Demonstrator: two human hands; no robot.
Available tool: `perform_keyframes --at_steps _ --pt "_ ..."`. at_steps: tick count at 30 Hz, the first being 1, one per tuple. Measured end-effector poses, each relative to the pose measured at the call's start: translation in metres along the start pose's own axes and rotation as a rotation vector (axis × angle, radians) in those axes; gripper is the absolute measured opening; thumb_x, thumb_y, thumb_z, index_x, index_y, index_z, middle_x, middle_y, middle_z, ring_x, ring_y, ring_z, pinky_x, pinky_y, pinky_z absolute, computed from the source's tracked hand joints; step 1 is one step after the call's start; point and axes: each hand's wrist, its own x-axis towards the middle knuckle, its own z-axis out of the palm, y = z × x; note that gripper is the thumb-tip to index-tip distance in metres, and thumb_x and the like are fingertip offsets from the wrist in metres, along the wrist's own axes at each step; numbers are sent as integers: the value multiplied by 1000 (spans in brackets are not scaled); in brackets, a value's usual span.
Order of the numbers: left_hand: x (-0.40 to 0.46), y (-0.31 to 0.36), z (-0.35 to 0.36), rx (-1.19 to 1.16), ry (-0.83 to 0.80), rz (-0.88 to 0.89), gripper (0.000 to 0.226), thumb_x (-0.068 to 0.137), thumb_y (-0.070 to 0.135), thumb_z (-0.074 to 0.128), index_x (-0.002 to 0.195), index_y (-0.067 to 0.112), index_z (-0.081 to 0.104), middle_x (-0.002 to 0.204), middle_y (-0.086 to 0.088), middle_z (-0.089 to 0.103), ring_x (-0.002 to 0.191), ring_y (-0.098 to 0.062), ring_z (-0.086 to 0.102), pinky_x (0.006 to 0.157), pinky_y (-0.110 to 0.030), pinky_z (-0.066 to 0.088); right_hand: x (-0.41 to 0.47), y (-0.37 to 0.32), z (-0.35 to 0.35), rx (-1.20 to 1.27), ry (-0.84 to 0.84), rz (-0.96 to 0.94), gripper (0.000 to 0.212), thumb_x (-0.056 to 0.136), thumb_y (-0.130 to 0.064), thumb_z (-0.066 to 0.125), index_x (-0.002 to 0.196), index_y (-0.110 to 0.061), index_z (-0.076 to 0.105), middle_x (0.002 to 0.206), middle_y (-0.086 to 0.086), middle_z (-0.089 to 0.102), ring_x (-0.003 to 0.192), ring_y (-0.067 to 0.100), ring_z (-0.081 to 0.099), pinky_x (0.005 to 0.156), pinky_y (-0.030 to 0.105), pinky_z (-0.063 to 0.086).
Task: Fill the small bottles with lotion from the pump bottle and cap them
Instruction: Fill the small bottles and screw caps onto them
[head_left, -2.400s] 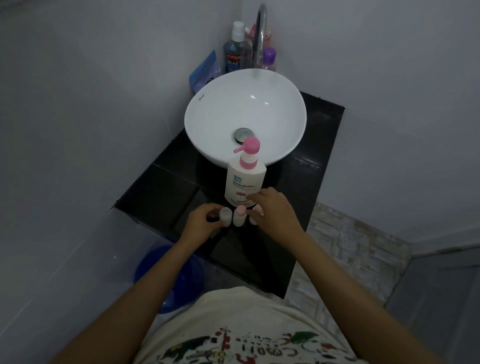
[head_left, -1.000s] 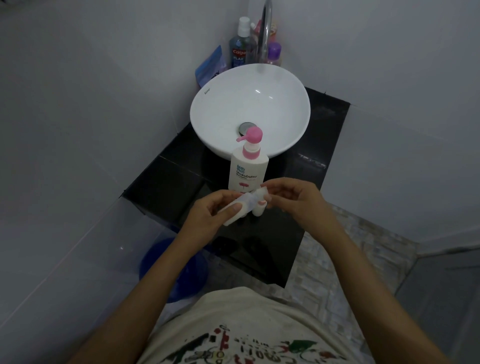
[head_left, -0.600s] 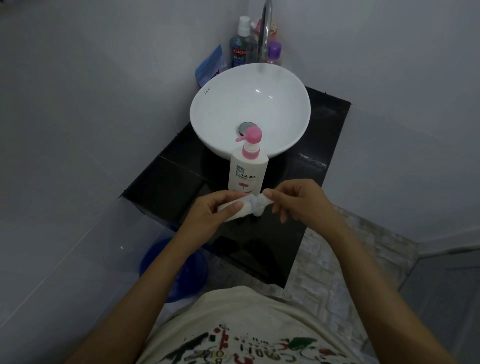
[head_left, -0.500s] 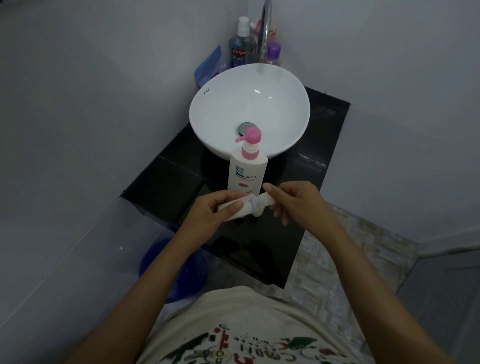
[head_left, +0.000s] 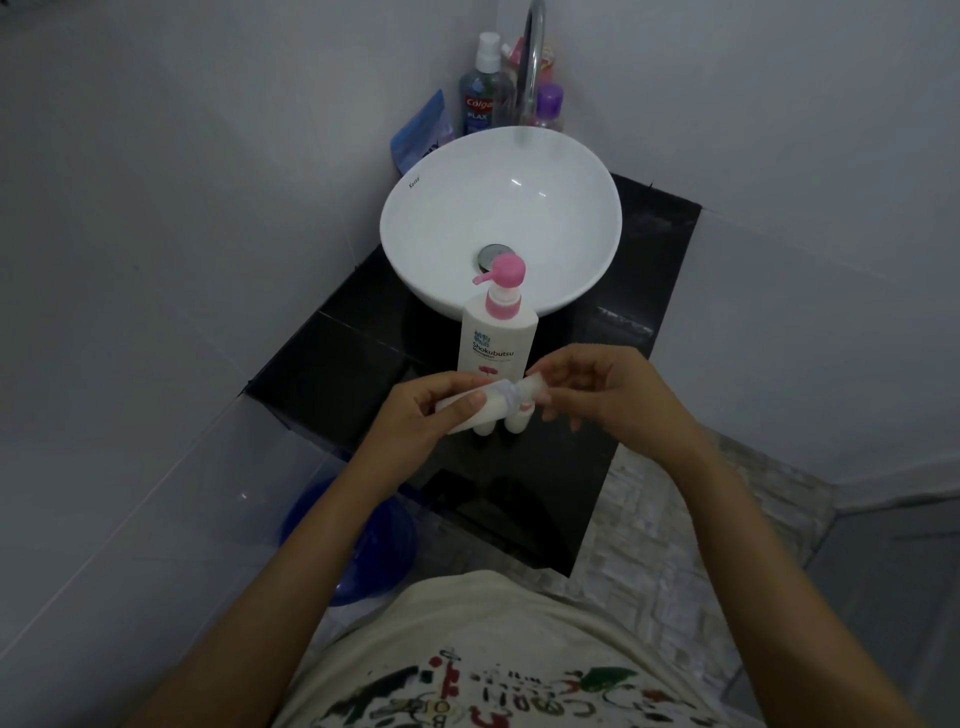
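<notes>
Our left hand (head_left: 415, 410) grips a small bottle (head_left: 480, 410) tilted on its side above the black counter (head_left: 332, 364), while our right hand (head_left: 602, 395) pinches its cap (head_left: 535, 387). Behind stands the pump bottle (head_left: 496, 338), then two more small bottles (head_left: 514, 422) below our fingers.

round white ceramic basin (head_left: 545, 171) on glossy black tiled table (head_left: 649, 244) | curved chrome tap (head_left: 532, 67) behind | blue mouthwash bottle (head_left: 480, 104), small purple-capped bottle (head_left: 549, 106) flanking tap | blue plastic bucket (head_left: 358, 535) on floor, lower left
</notes>
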Motion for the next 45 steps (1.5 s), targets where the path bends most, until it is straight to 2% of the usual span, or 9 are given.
perform_keyframes --at_steps 4,9,18,21,26,33,38,42,45 --pt "0 2 0 1 -2 15 23 90 7 56 111 13 65 106 10 66 95 11 61 76 -7 47 5 0 8 -166 102 105 37 86 -42 59 77 -7 67 62 4 67 45 11 57 45 18 45" --pt "0 2 -1 -8 -6 16 23 90 8 57 110 15 66 107 10 66 97 9 61 78 -8 48 5 -2 14 -193 124 144 51 87 -52 49 63 -9 61 50 -1 60 40 10 51 46 14 46" --pt "0 4 -1 -29 16 25 25 90 5 56 112 11 65 105 10 66 94 10 62 77 -7 47 3 -4 10 11 73 48 19 87 -28 62 101 -14 59 83 12 70 59 16 65 48 28 51" --pt "0 5 -2 -24 16 34 25 90 5 56 113 9 65 105 9 66 94 10 62 77 -7 47 2 -2 8 3 36 52 16 86 -20 65 99 -10 63 81 14 70 59 18 66 46 27 51" --pt "-1 4 1 -22 9 20 25 89 5 57 111 15 64 106 12 64 94 13 60 76 -6 48 5 -2 14 -83 115 141 41 88 -46 54 84 -7 65 64 7 68 44 16 57 40 18 41" --pt "-1 3 0 -8 14 30 25 90 5 57 113 9 65 107 9 66 96 11 61 76 -7 48 -1 3 11 -16 39 40 18 85 -16 66 102 -15 60 91 12 67 68 24 65 50 22 50" --pt "-1 2 1 -9 2 17 24 89 8 57 111 16 65 109 11 64 97 12 60 77 -7 48 1 1 16 -111 123 126 37 88 -47 52 85 -12 64 67 6 68 46 13 56 42 13 40" --pt "0 2 0 -12 10 16 24 89 7 57 112 14 65 108 10 65 97 11 60 76 -7 48 0 2 11 -49 53 31 20 87 -26 63 105 -19 58 88 8 66 62 19 62 49 10 43" --pt "1 2 1 -8 15 21 25 90 6 57 112 12 65 106 11 65 94 12 60 75 -6 47 1 3 14 -62 69 64 17 89 -28 60 95 -12 62 80 7 68 55 16 61 45 9 42"
